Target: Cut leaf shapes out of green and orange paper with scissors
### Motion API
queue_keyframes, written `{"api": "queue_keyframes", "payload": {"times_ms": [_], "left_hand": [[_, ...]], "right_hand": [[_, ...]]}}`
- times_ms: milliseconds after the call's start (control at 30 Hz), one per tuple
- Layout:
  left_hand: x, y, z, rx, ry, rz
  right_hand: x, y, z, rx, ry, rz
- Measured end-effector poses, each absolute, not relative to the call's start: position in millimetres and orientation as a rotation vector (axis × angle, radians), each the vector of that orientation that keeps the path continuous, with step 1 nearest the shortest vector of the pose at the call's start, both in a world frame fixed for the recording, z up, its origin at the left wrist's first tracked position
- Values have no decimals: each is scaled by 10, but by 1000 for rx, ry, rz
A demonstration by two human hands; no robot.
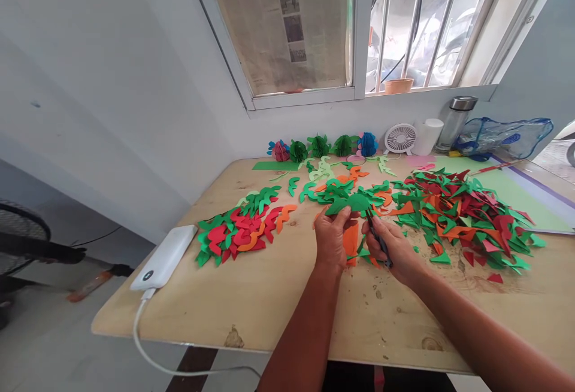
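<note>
bright green curved paper piece (pixel 354 203) sits pinched between the thumb and fingers of your left hand (pixel 333 233), over the middle of the pale wooden surface (pixel 269 308). your right hand (pixel 395 245) is closed around the dark-handled scissors (pixel 381 239), whose blades meet the right end of the paper; whether the blades are apart or together, you can't tell from here. below your hands lies a flat orange paper strip (pixel 351 241), partly hidden by your left hand.

as far as it shows, a good deal looks done. to the left of your hands spreads a layered pile of wavy red, green and orange paper shapes (pixel 242 227), and just to the far side of them is a loose cluster of wavy green paper shapes (pixel 335 191) with orange among it. to the right, a broad heap of angular red, green and orange paper scraps (pixel 467 218) looks like offcuts. farther off, some pale green wavy paper shapes (pixel 323 167) lie loose, and a row of round, pleated paper ornaments (pixel 320 146) stands along the far edge. left over, by the look of it: the piece you hold doesn't yet show the narrow, wavy outline of the others, and the orange strip seems uncut where it shows.
</note>
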State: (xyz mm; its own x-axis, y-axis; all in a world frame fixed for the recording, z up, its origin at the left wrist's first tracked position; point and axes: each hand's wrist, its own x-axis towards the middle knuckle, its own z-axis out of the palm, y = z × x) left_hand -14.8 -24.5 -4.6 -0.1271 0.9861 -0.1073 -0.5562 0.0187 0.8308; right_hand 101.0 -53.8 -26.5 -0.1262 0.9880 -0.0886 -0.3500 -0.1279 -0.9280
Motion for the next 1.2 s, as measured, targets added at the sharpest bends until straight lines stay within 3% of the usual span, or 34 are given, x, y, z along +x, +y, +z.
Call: {"api": "queue_keyframes", "payload": {"times_ms": [1200], "left_hand": [[-147,-293,14,759,878,1423]], "right_hand": [[1034,-527,-250,-921,-975,1563]]}}
